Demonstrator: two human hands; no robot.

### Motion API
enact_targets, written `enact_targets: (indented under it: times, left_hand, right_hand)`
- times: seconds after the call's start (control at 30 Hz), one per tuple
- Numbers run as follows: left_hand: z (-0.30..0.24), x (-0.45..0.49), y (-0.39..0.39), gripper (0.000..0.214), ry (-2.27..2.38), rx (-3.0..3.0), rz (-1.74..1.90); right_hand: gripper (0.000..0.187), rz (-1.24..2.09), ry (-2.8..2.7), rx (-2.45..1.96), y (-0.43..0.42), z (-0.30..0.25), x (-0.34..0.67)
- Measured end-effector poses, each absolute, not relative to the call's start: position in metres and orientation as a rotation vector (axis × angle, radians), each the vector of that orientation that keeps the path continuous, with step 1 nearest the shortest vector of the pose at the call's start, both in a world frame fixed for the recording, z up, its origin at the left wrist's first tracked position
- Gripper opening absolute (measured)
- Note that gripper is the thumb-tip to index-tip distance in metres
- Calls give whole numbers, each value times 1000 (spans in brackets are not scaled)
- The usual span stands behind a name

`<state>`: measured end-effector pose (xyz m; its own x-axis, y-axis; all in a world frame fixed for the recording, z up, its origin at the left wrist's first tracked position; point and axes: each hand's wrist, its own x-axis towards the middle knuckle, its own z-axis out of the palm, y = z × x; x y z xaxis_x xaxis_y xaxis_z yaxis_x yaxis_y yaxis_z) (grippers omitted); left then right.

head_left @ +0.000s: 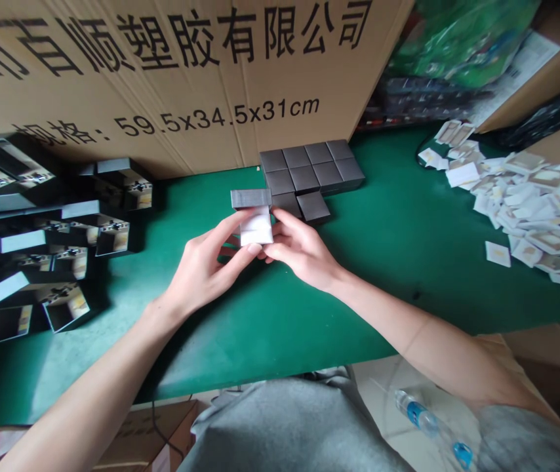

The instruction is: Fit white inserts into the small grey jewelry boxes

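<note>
Both my hands meet over the green table [398, 262], holding a small dark grey hinged box [253, 213] with its lid up and a white lining showing inside. My left hand [206, 269] grips the box from the left and below, fingers curled around it. My right hand [300, 249] pinches its right side and bottom edge. Just behind the open box lies a block of several shut dark grey boxes [309, 174], packed side by side in rows.
A large printed cardboard carton [172, 72] stands along the back. Black open sleeves [58, 242] are piled at the left. Many white and tan cards [520, 190] lie scattered at the right. A plastic bottle [427, 419] lies below the table edge by my lap.
</note>
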<state>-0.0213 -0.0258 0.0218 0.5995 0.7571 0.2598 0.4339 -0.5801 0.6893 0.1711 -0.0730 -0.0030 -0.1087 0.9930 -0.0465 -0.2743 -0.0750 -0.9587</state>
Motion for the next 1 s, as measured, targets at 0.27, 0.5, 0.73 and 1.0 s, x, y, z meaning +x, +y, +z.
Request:
enact_targets:
  times: [0.27,0.5,0.73,1.0]
  left_hand:
    - [25,-25,-25,53,965,2272,692]
    - [25,-25,-25,49,906,2357,701]
    - [24,-24,-24,48,884,2341,697]
    - [23,-24,-23,49,842,2322,682]
  right_hand:
    - [73,1534,-1057,-938,-70,1,175]
    - [64,1545,-1015,-947,-69,1,175]
    - [56,1555,-1055,-937,-69,4,177]
    - [54,1528,-1029,-956,-68,0,175]
